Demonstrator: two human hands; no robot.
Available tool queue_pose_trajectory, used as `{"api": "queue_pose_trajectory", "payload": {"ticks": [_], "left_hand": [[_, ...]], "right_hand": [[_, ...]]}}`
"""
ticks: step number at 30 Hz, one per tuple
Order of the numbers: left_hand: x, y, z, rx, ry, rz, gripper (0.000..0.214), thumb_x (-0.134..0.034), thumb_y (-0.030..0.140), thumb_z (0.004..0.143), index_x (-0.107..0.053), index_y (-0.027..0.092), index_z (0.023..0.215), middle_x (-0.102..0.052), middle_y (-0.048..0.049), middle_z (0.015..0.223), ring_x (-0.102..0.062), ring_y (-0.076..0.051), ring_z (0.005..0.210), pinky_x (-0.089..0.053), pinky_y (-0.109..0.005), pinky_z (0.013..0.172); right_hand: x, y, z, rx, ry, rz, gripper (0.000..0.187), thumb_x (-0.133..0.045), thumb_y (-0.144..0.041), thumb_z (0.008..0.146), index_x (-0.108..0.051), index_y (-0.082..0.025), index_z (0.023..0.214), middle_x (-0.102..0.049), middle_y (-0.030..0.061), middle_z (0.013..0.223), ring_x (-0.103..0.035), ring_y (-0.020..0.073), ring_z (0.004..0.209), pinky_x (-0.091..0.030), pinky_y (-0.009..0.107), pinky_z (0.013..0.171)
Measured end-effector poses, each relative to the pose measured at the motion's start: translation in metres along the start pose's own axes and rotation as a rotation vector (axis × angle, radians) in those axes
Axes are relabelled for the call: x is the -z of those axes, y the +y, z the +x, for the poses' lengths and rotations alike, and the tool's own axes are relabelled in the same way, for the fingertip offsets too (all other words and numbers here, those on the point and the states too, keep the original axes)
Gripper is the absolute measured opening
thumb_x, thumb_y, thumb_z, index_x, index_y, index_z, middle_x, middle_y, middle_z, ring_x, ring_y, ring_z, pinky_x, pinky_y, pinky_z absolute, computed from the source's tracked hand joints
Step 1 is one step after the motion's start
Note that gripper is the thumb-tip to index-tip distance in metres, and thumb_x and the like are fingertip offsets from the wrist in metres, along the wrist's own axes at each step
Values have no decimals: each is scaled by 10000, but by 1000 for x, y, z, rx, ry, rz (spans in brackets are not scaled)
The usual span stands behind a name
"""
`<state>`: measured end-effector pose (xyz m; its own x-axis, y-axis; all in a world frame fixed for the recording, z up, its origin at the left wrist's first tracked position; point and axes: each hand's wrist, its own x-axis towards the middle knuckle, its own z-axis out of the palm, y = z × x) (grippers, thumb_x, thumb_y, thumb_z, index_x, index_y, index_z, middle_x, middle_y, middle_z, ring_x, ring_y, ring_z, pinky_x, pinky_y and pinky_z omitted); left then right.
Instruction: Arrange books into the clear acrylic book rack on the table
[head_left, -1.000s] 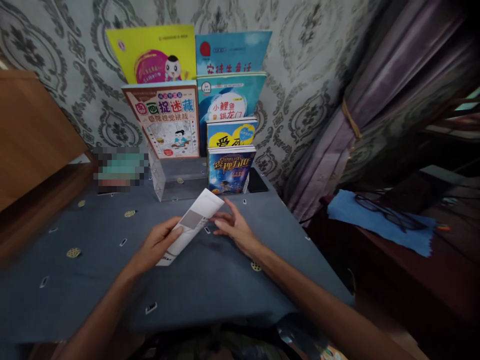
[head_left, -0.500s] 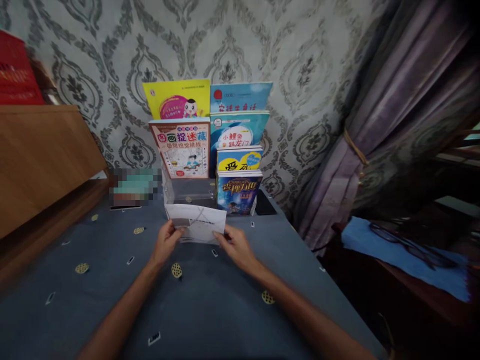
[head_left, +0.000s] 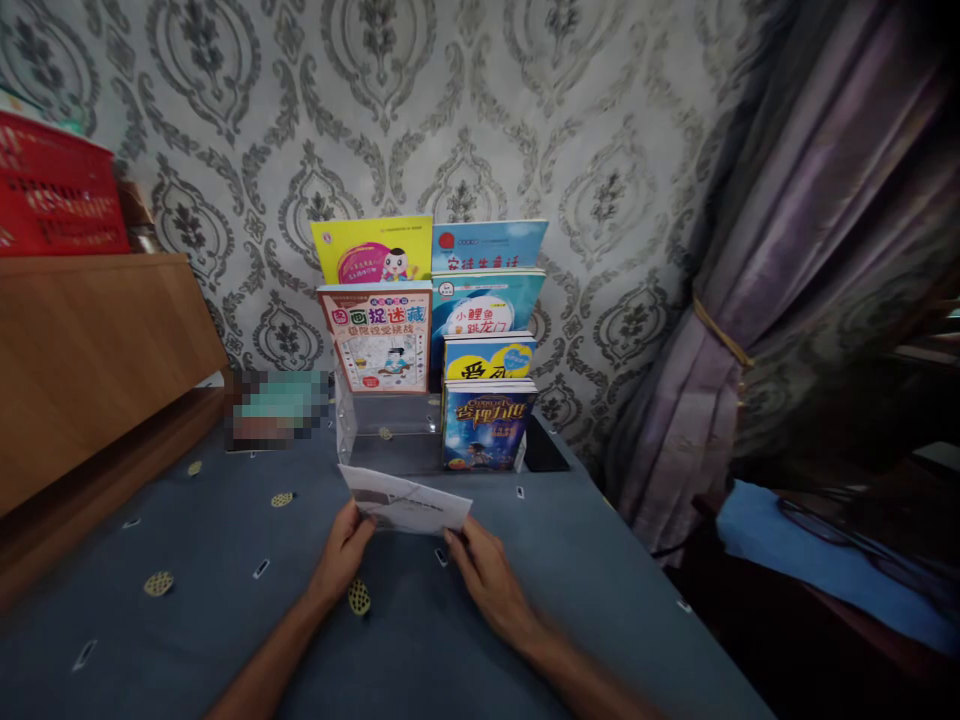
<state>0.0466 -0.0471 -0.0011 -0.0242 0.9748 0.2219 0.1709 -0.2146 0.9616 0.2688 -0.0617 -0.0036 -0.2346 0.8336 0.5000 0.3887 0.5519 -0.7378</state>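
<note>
Between my two hands is a white sheet of paper [head_left: 409, 503] with a grey patch and faint print, held tilted with its right side lower. My left hand [head_left: 346, 550] pinches the lower left corner, thumb on the near face. At the lower right edge, my right hand [head_left: 484, 570] grips the paper between thumb and fingers. Just beyond it stands a clear tiered stand [head_left: 390, 447]. Its left side holds a picture-puzzle book [head_left: 384, 345] and a yellow book [head_left: 367, 240]; on its right are a dark blue book [head_left: 487, 430] and several others.
A patterned dark cloth [head_left: 187, 640] covers the table. A flat black object [head_left: 546, 450] lies right of the stand. Left are a wooden cabinet [head_left: 97, 350], a red basket [head_left: 60, 190] and a blurred-out item [head_left: 277, 405]. Glasses [head_left: 817, 525] on blue cloth and a curtain [head_left: 697, 350] are right.
The view has tilted upward, so the stand and hands appear lower. The paper has turned, its right side dropping, while both hands keep their hold.
</note>
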Motion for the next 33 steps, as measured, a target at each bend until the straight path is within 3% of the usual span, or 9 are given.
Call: {"api": "queue_pose_trajectory", "payload": {"ticks": [5,10,14,17,19,25,33], "left_hand": [[-1,-7,-6,-50,64,91,398,-555,529,847,-596,196,1060,-701,-99,1113,-624,-268,1126,-481,-403,976],[0,0,-6,-127,200,293,317,-518,482,884,-528,207,1042,-656,-55,932,-635,-226,908,-494,-350,798],[6,8,-1,-208,231,351,246,-466,462,920,-513,221,898,-603,-11,800,-594,-191,763,-459,-318,729],[13,17,6,-271,265,359,253,-435,448,946,-526,218,894,-597,-17,821,-583,-190,779,-452,-310,733],[18,25,12,-335,285,374,252,-425,428,957,-527,216,870,-585,-23,837,-568,-189,791,-447,-307,739],[34,63,42,-563,352,485,278,-453,360,956,-485,214,721,-529,-11,802,-518,-175,773,-407,-281,715],[49,112,82,-677,402,517,245,-479,305,924,-420,219,703,-471,-1,772,-484,-165,737,-371,-268,661]], "right_hand": [[1,-3,1,-51,25,40,170,-365,-344,1009,-499,-258,953,-602,10,786,-615,198,705,-513,317,681],[0,-5,5,-45,44,52,196,-380,-337,1011,-485,-241,875,-573,-8,752,-578,173,689,-461,280,658],[-3,-5,14,51,55,13,214,-390,-303,1009,-485,-242,827,-554,-5,752,-551,167,685,-452,269,662],[1,-9,28,160,62,-36,198,-395,-266,1004,-546,-233,879,-595,39,884,-583,188,838,-472,293,777],[7,-14,40,191,75,-87,192,-418,-254,994,-572,-224,884,-600,60,944,-579,199,904,-468,305,814],[27,-34,88,252,125,-169,219,-475,-249,950,-533,-218,741,-546,33,810,-543,183,757,-434,284,703],[45,-64,145,327,222,-89,138,-465,-268,909,-586,-218,865,-632,44,811,-596,208,778,-450,309,712]]}}
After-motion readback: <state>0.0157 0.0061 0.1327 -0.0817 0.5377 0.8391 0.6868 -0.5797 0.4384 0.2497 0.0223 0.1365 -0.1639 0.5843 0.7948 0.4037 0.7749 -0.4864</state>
